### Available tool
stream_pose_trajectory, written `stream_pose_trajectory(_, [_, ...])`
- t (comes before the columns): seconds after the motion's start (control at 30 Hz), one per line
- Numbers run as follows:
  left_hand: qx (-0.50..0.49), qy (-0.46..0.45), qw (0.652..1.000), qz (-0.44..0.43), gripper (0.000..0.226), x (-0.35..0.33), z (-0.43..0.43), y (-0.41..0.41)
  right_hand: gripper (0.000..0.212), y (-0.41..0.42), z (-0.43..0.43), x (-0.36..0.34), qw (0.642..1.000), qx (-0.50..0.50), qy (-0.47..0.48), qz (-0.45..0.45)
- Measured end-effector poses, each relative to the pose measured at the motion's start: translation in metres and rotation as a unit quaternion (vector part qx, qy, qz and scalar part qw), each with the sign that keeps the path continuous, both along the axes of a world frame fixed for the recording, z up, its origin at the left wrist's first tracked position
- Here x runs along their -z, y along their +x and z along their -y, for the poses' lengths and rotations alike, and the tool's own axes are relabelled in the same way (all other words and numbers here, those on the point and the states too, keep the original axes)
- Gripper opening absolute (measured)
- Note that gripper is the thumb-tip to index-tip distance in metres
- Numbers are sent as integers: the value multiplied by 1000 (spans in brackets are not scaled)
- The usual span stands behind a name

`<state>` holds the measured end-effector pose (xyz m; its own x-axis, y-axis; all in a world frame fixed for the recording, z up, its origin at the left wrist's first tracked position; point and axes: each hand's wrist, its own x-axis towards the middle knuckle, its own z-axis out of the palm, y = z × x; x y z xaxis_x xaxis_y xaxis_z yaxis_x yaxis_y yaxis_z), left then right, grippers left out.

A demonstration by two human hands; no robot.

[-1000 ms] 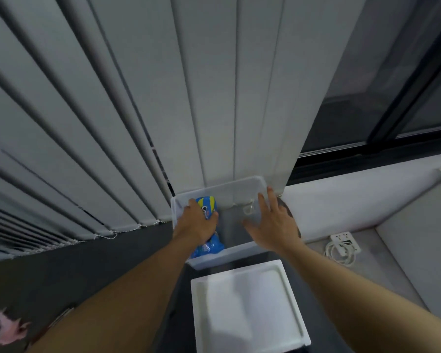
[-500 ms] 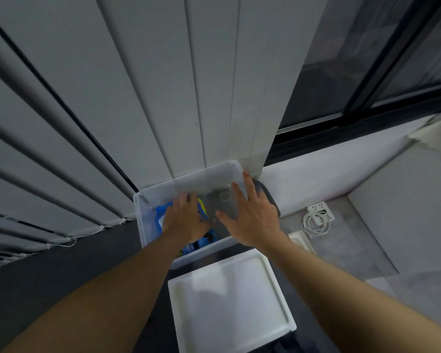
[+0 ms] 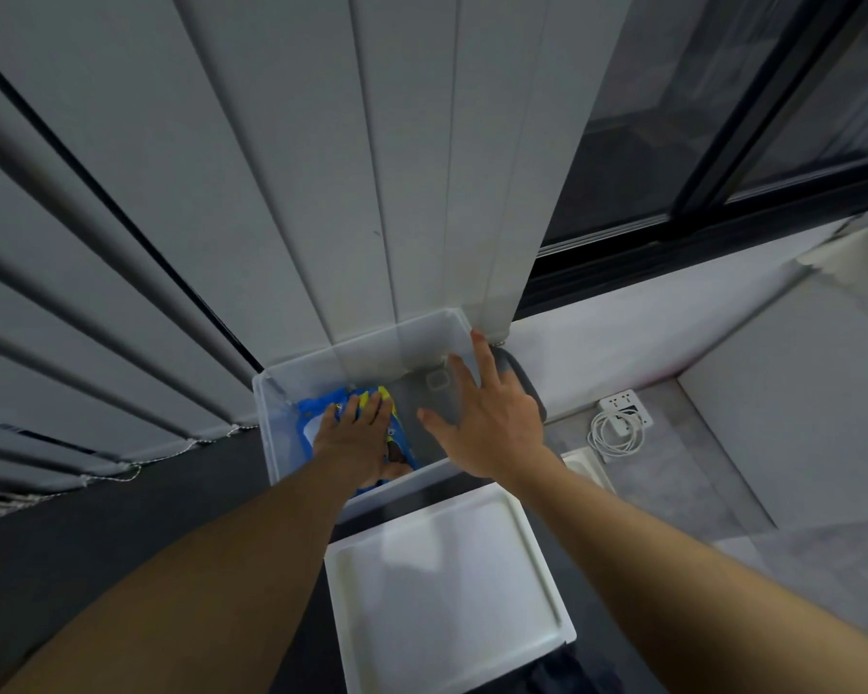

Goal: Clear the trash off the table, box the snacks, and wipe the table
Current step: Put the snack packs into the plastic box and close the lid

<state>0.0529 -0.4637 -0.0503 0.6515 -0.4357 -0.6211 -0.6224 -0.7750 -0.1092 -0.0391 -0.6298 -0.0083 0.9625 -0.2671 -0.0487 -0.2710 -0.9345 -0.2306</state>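
Pale vertical blinds (image 3: 322, 192) hang beyond the left grip (image 3: 357, 438). Dark window (image 3: 672, 142), black frame, above the right grip (image 3: 487, 423); white wall (image 3: 622, 343) beneath. Grey floor (image 3: 672, 473) to that grip's right: white power strip (image 3: 625, 408), coiled cable (image 3: 615, 435). Light dim.

Probably an office-like room: vertical blinds (image 3: 322, 192) cover a dark-framed sliding window (image 3: 672, 142), power strip (image 3: 625, 408) on the floor (image 3: 682, 473).
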Motion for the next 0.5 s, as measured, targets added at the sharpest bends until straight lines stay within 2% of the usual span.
stream_pose_trajectory(0.13, [16, -12, 1000, -2, 107, -8, -2, 1, 84, -1, 0, -1, 1000, 1, 6, -10])
stream_pose_trajectory(0.27, [-15, -51, 999, -4, 99, -17, -15, -1, 87, -1, 2, 1, 1000, 2, 22, -14])
stream_pose_trajectory(0.5, [-34, -156, 981, 109, 72, -56, -48, -13, 84, 2, 3, -5, 998, -3, 48, -42])
